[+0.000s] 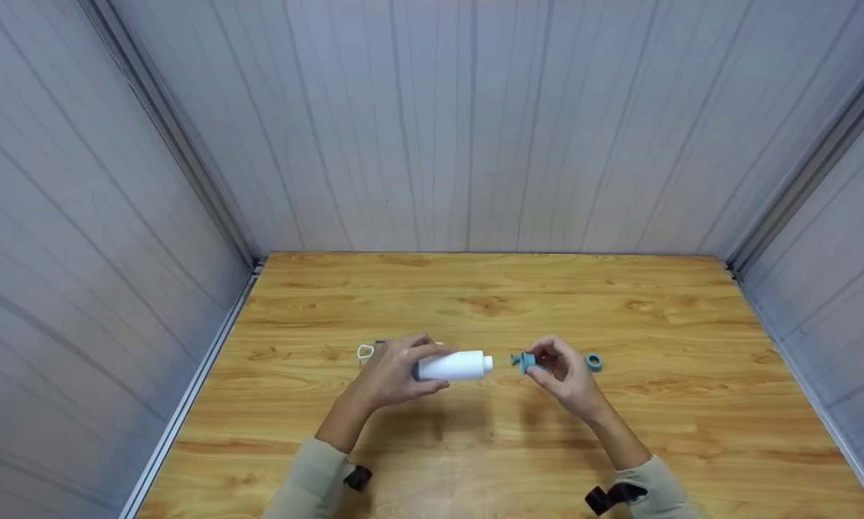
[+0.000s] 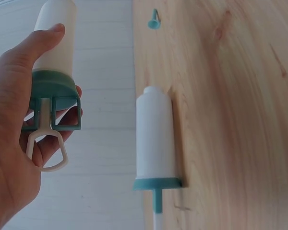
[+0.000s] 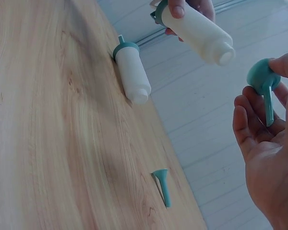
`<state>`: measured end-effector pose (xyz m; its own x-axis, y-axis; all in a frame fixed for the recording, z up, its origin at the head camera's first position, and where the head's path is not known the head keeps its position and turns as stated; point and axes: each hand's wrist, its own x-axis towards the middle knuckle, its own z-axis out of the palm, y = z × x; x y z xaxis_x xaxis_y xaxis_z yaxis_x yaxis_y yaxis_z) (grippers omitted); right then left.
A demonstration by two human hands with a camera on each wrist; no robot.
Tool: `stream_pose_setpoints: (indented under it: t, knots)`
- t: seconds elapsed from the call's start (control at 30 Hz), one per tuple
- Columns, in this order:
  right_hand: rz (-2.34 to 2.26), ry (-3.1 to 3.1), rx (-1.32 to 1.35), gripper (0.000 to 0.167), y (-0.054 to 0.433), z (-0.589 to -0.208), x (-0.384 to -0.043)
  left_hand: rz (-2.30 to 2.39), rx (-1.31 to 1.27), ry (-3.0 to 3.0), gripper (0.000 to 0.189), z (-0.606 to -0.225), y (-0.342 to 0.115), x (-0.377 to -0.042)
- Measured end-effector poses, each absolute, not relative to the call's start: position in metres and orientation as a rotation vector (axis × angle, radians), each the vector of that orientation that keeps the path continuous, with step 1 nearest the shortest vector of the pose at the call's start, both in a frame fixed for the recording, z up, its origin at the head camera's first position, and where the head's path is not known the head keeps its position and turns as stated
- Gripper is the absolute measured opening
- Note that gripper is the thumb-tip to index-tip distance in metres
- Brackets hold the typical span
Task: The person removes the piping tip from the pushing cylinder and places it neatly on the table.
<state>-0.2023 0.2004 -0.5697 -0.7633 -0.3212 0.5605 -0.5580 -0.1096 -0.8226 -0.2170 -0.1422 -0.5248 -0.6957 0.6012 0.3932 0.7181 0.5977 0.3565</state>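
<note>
My left hand (image 1: 403, 367) grips a white plastic syringe (image 1: 455, 365) held level above the table, its narrow neck pointing right. The syringe's teal end collar (image 2: 55, 86) and white loop handle (image 2: 48, 152) show by the palm in the left wrist view. Facing that neck across a small gap, a teal nozzle (image 3: 262, 76), rounded with a thin stem, is pinched between the thumb and fingers of my right hand (image 1: 565, 375). A second white syringe (image 2: 155, 134) with a teal collar lies on the table behind my left hand, which mostly hides it in the head view.
Another teal nozzle (image 3: 162, 184), flared at one end, lies on the wooden table (image 1: 490, 295) just beyond my right hand; its round mouth (image 1: 593, 362) shows in the head view. Pale panels (image 1: 432, 130) wall the table at the back and both sides.
</note>
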Motion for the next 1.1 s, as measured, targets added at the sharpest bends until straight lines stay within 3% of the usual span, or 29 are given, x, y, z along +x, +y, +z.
stream_pose_setpoints:
  t: [1.1]
  knots:
    - [2.032,-1.944,0.976,0.025,0.203,-0.576,-0.2,-0.717,-0.878,-2.641,0.048,-0.555,-0.187,-0.222]
